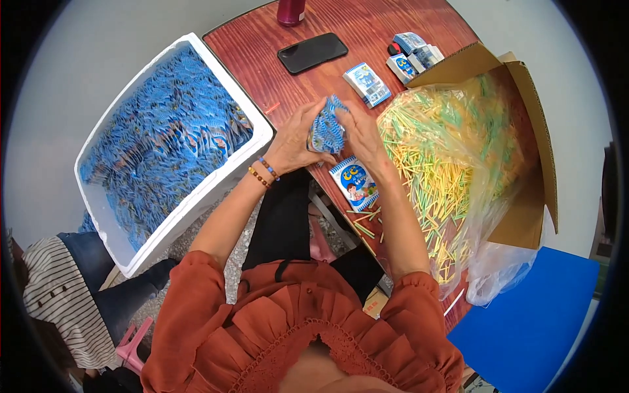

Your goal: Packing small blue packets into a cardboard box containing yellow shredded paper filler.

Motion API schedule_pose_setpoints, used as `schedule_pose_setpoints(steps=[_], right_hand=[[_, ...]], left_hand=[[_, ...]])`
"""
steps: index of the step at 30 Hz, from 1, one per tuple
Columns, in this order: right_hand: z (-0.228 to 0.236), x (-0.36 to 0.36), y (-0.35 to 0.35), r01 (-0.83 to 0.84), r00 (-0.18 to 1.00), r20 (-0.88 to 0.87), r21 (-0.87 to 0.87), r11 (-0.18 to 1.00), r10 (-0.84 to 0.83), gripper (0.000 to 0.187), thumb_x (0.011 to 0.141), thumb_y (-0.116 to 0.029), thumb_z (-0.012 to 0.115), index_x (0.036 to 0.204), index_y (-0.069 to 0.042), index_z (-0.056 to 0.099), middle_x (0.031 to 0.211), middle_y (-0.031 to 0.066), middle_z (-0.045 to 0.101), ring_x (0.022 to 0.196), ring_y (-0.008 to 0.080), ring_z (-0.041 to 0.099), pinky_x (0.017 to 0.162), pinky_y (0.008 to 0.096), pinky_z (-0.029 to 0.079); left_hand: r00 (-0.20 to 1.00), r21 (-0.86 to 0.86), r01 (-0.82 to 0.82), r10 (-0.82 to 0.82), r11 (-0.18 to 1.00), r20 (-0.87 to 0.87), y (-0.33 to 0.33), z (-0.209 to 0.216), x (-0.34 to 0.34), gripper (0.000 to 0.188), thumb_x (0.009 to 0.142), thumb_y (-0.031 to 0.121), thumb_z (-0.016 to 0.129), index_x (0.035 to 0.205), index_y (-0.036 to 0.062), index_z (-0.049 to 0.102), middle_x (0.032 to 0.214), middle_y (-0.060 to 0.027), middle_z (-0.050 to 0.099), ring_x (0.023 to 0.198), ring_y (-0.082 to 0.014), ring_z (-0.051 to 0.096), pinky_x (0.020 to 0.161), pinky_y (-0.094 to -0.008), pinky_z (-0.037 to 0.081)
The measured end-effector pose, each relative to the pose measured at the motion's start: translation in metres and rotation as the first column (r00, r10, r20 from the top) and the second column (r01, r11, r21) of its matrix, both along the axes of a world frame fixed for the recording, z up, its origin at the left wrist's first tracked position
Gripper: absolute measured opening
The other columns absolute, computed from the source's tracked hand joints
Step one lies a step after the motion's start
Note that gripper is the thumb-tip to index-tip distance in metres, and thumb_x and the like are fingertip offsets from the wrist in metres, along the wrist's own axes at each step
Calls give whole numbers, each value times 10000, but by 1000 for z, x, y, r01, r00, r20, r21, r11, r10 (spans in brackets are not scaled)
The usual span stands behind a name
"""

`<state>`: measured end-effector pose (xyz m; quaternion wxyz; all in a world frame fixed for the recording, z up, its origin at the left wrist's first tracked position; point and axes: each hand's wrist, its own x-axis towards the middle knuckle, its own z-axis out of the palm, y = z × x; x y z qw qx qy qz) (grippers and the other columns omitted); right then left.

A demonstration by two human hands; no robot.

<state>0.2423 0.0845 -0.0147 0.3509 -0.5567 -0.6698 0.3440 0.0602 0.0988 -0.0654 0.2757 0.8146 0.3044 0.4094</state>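
Note:
Between my two hands, above the table's near edge, is a crinkled blue-and-white packet [327,130]. My left hand [295,139] wraps its left side, with a beaded bracelet at the wrist. My right hand [362,135] closes on it from the right, fingers near its top. Whether it is one packet or several pressed together I cannot tell. Just below my right hand a flat printed packet [354,185] lies on the table, partly behind my wrist. Beyond my hands sits a small stack of similar packets [367,85].
A white foam box [262,133] full of blue packets stands at left. On the right, a cardboard box [534,131] holds a clear bag of yellow and green sticks [432,190], some spilled. A phone [312,53], more packets [404,67] and a dark red bottle [291,12] lie farther back.

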Motion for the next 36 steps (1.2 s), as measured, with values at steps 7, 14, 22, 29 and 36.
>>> schedule_pose_setpoints(steps=[7, 14, 22, 29, 36], right_hand=[[-4, -11, -29, -79, 950, -312, -163, 983, 25, 586, 828, -240, 655, 1283, 24, 399, 1059, 212, 596, 997, 293, 594, 889, 364, 438], [-17, -32, -35, 126, 962, -232, -104, 987, -148, 616, 771, -162, 742, 1255, 26, 413, 1101, 134, 580, 993, 171, 582, 845, 304, 471], [-18, -16, -30, 174, 852, -456, -220, 960, -259, 348, 952, -232, 486, 1231, -26, 451, 989, 27, 550, 854, 102, 515, 766, 261, 447], [1, -46, -34, -3, 928, -366, -190, 982, -68, 578, 815, -256, 722, 1241, 7, 432, 1076, 90, 542, 1002, 145, 518, 889, 288, 427], [-13, -54, -33, 166, 969, -189, 18, 986, -159, 535, 742, -112, 765, 1179, 26, 489, 1066, 122, 592, 931, 176, 570, 828, 308, 473]], left_hand=[[994, -84, 25, -15, 996, 111, 3, -9, -1, 1348, 514, 351, 897, 1472, 14, 11, 1389, -224, 395, 1264, -379, 428, 1053, -428, 350], [982, -132, -40, 63, 990, 178, -2, -15, -8, 1163, 577, 264, 876, 1434, 22, 127, 1375, -206, 408, 1239, -382, 448, 1040, -417, 372], [989, -123, 50, -32, 991, 144, -4, -10, -14, 705, 692, 245, 803, 1273, 47, 456, 1271, -147, 525, 1180, -313, 513, 990, -396, 407], [995, -167, -13, 29, 986, 98, 2, -18, -24, 977, 665, 235, 799, 1423, 13, 224, 1356, -217, 404, 1278, -371, 406, 1076, -413, 328], [998, -192, 19, -6, 981, 69, -4, -19, -6, 1020, 681, 295, 799, 1436, -10, 184, 1280, -239, 435, 1207, -392, 440, 1027, -408, 368]])
